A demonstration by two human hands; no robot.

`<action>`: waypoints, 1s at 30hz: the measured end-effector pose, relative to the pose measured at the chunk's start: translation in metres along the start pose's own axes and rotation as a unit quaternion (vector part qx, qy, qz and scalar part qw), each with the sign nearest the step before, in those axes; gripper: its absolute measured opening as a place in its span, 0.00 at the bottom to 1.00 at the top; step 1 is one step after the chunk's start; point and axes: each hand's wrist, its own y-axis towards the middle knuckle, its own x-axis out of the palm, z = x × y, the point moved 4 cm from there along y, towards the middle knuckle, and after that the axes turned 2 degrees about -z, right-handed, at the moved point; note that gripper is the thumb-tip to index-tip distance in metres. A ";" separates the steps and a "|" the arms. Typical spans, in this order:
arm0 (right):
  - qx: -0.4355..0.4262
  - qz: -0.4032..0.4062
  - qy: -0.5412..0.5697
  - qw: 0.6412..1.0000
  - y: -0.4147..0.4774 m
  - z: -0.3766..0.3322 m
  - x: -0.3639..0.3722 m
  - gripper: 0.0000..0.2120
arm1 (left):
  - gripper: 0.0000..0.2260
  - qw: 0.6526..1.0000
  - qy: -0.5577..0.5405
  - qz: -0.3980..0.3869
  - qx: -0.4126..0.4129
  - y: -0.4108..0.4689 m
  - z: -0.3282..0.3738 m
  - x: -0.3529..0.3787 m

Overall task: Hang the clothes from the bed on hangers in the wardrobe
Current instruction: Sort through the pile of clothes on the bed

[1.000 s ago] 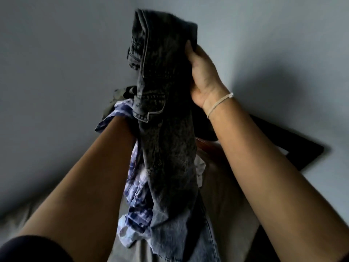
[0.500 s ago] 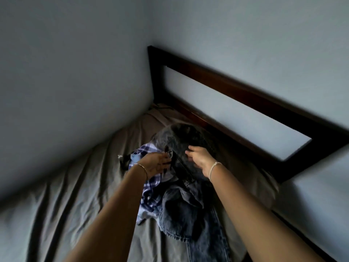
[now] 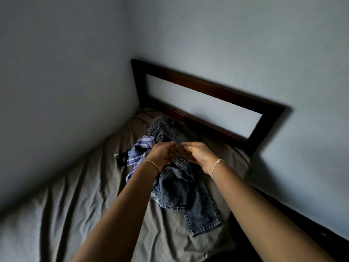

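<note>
Denim jeans (image 3: pixel 186 197) lie crumpled on the grey-sheeted bed (image 3: pixel 75 208), near the dark wooden headboard (image 3: pixel 211 89); a blue plaid shirt (image 3: pixel 140 148) lies touching their left side. Left hand (image 3: pixel 162 155) and right hand (image 3: pixel 198 155) hover together over the jeans, fingers loosely extended, fingertips nearly meeting. Blur hides whether they touch the denim.

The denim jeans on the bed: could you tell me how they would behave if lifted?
The jeans lie crumpled and folded, so they would probably hang floppy. Thick denim likely makes them heavy. They overlap the checked shirt, which might drag along.
</note>
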 end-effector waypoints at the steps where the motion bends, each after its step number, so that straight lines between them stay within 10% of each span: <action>1: -0.006 0.012 0.014 1.000 -0.021 0.005 -0.004 0.11 | 0.09 1.000 0.005 -0.017 0.007 -0.018 -0.004 0.008; 30: -0.030 0.456 0.092 0.885 -0.662 0.310 -0.193 0.11 | 0.08 0.892 0.206 -0.395 -0.078 -0.474 -0.317 0.327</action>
